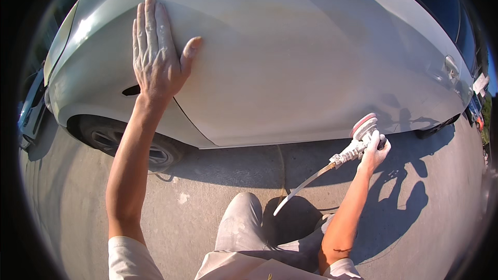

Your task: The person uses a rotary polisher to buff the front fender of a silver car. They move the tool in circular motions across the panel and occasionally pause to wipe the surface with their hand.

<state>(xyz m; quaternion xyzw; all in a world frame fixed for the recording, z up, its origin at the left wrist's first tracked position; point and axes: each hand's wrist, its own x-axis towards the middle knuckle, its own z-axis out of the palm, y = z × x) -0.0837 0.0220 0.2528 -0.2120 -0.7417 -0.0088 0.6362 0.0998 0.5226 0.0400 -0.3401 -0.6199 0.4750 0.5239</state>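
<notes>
My left hand [157, 52] lies flat on the white car, over the seam between the front fender [105, 46] and the door [272, 62]. Its thumb is spread, its fingers point away from me, and whitish dust coats the skin. Low at the door's right part, my right hand [374, 151] grips a dusty pneumatic orbital sander [362, 134]. The sander's round pad [364, 123] is tilted up towards the door; whether it touches the paint I cannot tell. From its rear an air hose [301, 186] runs down towards my legs. Dull, brownish patches show on the door.
The front wheel [155, 155] stands below the fender, and a door handle [451, 69] is at the right. A thin hose [282, 171] trails over the concrete ground [179, 217] beneath the car. Another vehicle [33, 105] stands at the far left. My knees are bent before the door.
</notes>
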